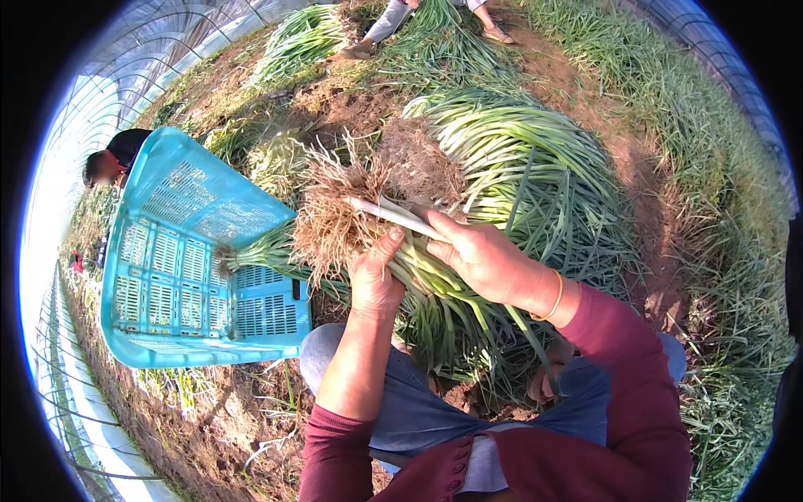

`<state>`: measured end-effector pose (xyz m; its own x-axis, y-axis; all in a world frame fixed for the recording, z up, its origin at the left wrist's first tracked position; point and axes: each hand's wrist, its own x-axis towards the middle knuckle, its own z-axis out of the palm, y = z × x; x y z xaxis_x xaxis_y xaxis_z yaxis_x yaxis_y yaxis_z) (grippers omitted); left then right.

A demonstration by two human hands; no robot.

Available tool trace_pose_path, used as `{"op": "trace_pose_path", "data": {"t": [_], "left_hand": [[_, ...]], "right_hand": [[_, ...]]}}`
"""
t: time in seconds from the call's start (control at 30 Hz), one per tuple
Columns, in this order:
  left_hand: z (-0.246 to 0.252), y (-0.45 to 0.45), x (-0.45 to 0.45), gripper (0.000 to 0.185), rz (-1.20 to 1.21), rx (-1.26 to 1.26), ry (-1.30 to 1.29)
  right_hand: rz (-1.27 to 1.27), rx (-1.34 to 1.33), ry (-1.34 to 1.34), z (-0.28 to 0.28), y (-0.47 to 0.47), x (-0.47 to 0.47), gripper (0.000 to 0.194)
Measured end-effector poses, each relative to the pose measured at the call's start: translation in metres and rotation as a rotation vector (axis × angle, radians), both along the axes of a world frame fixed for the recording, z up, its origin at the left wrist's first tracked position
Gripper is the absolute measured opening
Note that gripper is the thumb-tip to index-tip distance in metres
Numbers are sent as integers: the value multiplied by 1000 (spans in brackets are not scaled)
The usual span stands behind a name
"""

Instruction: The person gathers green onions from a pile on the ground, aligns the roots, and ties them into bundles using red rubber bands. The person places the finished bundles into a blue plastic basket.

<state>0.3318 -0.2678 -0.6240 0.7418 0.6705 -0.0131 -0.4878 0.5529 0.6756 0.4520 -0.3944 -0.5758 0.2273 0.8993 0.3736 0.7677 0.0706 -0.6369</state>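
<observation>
My left hand point(377, 276) grips a bunch of green onions point(433, 270), thumb uppermost, with the brown roots point(332, 226) pointing away from me to the upper left. The bunch's green leaves hang down between my knees. In my right hand point(480, 254) are one or two white onion stalks point(398, 216), pinched between thumb and fingers and lying slantwise just above the bunch. Their root ends meet the bunch's root mass. Beyond my hands, a large heap of green onions point(539, 163) lies on the soil, roots towards the left.
At my left a turquoise plastic crate point(169, 251) lies on its side, with a small onion bunch point(263, 251) in it. Another person point(122, 157) is behind it. Ahead, a seated person's leg point(389, 22) shows beside more onions point(307, 37). Grassy growth point(721, 251) lines the right.
</observation>
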Motion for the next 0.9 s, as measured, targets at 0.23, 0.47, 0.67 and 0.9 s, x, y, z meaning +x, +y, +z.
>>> {"op": "trace_pose_path", "data": {"t": [0.23,0.47,0.67,0.9], "left_hand": [[1,-1,0,48,118,17,-77],[10,12,-18,41,-29,101,-97],[10,5,-20,51,-66,97,-111],[19,7,-26,62,-54,205,-85]], "right_hand": [[-158,-161,-294,-12,-4,-32,67],[-27,-9,-302,17,-13,-48,57],[-39,411,298,31,41,-38,18],[293,471,1070,-29,57,-30,28]]}}
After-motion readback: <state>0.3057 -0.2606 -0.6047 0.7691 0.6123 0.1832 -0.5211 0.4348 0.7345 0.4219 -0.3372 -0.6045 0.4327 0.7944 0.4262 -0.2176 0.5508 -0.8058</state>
